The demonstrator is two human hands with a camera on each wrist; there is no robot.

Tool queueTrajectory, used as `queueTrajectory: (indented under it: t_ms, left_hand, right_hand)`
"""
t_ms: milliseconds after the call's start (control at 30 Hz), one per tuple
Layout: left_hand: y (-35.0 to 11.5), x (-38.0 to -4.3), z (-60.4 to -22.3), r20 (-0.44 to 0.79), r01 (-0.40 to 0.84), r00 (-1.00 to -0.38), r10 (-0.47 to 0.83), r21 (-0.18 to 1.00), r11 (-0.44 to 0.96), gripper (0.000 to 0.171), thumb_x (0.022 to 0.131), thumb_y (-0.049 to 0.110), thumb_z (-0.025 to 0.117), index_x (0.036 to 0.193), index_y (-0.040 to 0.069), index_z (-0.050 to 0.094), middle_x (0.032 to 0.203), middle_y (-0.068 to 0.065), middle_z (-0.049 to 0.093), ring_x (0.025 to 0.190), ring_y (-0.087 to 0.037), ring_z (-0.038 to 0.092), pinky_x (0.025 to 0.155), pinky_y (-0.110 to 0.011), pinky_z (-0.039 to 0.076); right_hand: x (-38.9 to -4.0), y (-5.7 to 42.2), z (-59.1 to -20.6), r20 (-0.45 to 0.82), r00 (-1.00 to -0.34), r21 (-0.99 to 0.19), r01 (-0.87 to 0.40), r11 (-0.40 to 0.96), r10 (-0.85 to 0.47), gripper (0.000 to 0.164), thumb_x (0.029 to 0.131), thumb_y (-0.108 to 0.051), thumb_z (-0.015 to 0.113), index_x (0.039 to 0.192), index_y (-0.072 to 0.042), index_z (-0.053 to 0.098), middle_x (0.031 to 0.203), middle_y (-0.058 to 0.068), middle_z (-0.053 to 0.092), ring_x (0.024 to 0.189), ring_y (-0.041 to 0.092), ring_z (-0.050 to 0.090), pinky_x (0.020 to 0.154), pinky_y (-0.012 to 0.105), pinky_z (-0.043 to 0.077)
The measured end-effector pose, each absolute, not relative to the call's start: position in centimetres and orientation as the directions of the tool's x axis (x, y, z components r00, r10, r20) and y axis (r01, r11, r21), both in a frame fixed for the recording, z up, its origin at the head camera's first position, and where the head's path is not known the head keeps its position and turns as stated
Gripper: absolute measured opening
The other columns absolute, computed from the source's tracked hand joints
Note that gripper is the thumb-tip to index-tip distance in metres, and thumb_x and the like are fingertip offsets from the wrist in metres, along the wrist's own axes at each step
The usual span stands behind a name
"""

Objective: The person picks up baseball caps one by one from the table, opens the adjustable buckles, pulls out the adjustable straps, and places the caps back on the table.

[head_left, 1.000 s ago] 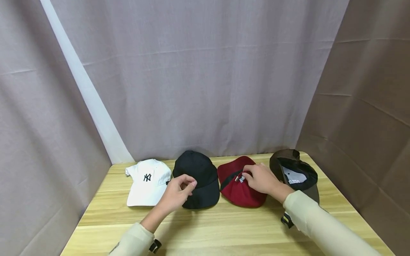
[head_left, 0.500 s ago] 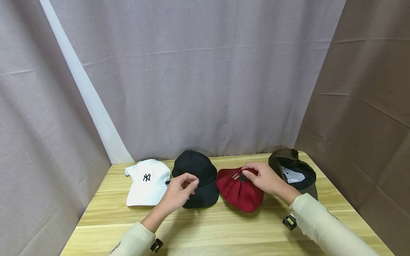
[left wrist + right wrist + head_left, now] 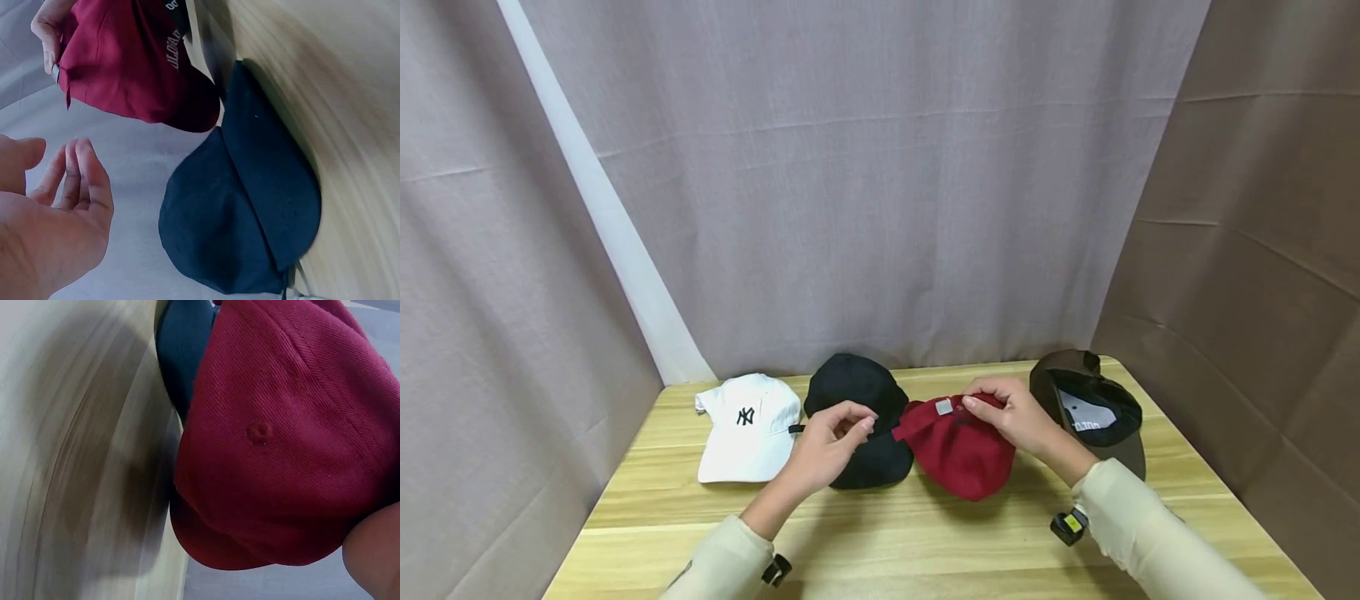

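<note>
Seemingly to hang, the rounded red cloth cap [image 3: 967,460] is rim-pinched by the right hand [image 3: 1017,415]; the left hand [image 3: 826,447], fingers loosely bent, is unfilled.

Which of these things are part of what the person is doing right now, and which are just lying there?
Seemingly in use:
red cap, held by the right hand
empty left hand, raised nearby

Apparently just lying on the table:
white cap
black cap
brown cap, inside showing
</note>
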State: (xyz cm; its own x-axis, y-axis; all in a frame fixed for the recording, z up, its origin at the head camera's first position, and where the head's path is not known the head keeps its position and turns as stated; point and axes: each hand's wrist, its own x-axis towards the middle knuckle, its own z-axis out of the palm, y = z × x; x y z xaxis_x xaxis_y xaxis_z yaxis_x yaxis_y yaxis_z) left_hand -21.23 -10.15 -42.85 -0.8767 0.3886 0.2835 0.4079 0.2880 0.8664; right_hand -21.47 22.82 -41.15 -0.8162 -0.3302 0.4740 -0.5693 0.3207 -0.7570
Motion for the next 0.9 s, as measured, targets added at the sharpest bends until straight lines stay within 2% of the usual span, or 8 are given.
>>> queueTrajectory:
  t_ms: [33,133,200,300,433,533,733,900]
  left_hand:
    - [-9.9,-21.4,-42.8,0.294,0.424,-0.867,0.403,0.86,0.285,0.017,0.107,0.023,0.066,0.119,0.014,0.076,0.11,-0.014,0.077,0.089,-0.009,0.07,0.077,-0.022,0.057]
    - [-9.0,-22.1,-42.5,0.331,0.481,-0.827,0.455,0.834,0.269,0.021,0.108,0.016,0.063,0.124,0.013,0.075,0.122,-0.012,0.078,0.103,-0.011,0.071,0.088,-0.021,0.055]
    - [-8.3,-22.7,-42.2,0.333,0.502,-0.799,0.5,0.828,0.251,0.025,0.108,0.013,0.062,0.13,0.009,0.073,0.13,-0.015,0.076,0.113,-0.02,0.072,0.094,-0.024,0.055]
    - [-7.3,-23.6,-41.9,0.28,0.493,-0.763,0.582,0.835,0.245,0.032,0.109,0.015,0.061,0.138,0.009,0.07,0.14,-0.014,0.072,0.127,-0.03,0.068,0.105,-0.032,0.055]
    - [-6.4,-24.1,-41.8,0.181,0.466,-0.714,0.676,0.844,0.267,0.036,0.109,0.019,0.06,0.144,0.009,0.066,0.142,-0.011,0.071,0.134,-0.027,0.065,0.116,-0.045,0.051]
    - [-6.2,-24.1,-41.7,0.153,0.458,-0.7,0.698,0.846,0.275,0.034,0.108,0.018,0.063,0.14,0.009,0.068,0.134,-0.01,0.074,0.127,-0.022,0.066,0.112,-0.042,0.053]
    - [-5.7,-23.9,-41.6,0.172,0.428,-0.707,0.686,0.876,0.222,0.023,0.105,0.018,0.068,0.123,0.006,0.076,0.111,-0.016,0.077,0.095,-0.007,0.066,0.085,-0.022,0.056]
    - [-5.4,-23.5,-41.6,0.19,0.41,-0.724,0.663,0.892,0.191,0.017,0.104,0.016,0.068,0.113,0.005,0.077,0.103,-0.016,0.075,0.085,-0.002,0.064,0.074,-0.019,0.054]
  right_hand:
    - [-21.5,22.8,-41.2,0.479,-0.808,-0.76,-0.577,0.299,-0.343,0.015,0.099,0.003,0.064,0.093,-0.003,0.076,0.087,0.003,0.075,0.082,-0.001,0.062,0.074,0.019,0.053]
    - [-21.4,22.7,-41.2,0.478,-0.79,-0.77,-0.587,0.251,-0.384,0.014,0.099,0.005,0.063,0.094,0.0,0.076,0.087,-0.001,0.074,0.082,-0.002,0.062,0.073,0.019,0.053]
    - [-21.3,22.7,-41.2,0.459,-0.789,-0.78,-0.578,0.24,-0.407,0.014,0.099,0.005,0.063,0.094,0.0,0.076,0.088,-0.004,0.073,0.082,-0.002,0.062,0.072,0.02,0.053]
    - [-21.3,22.6,-40.9,0.425,-0.794,-0.795,-0.557,0.241,-0.435,0.014,0.1,0.003,0.063,0.096,-0.002,0.076,0.088,-0.007,0.073,0.082,-0.002,0.061,0.072,0.021,0.053]
    - [-21.3,22.5,-40.6,0.4,-0.788,-0.796,-0.552,0.249,-0.468,0.014,0.1,0.001,0.063,0.098,-0.002,0.077,0.09,-0.004,0.074,0.083,-0.001,0.063,0.074,0.022,0.054]
    - [-21.3,22.5,-40.5,0.392,-0.792,-0.795,-0.548,0.262,-0.468,0.014,0.101,0.0,0.064,0.098,-0.003,0.077,0.09,-0.003,0.074,0.083,0.0,0.063,0.074,0.022,0.054]
    - [-21.4,22.2,-40.5,0.371,-0.813,-0.805,-0.523,0.282,-0.449,0.014,0.102,-0.002,0.064,0.093,-0.005,0.076,0.086,0.001,0.071,0.079,0.0,0.06,0.07,0.022,0.054]
    - [-21.3,21.3,-40.9,0.398,-0.82,-0.754,-0.548,0.363,-0.411,0.015,0.1,-0.005,0.07,0.088,-0.012,0.076,0.084,0.002,0.071,0.079,0.001,0.058,0.072,0.023,0.051]
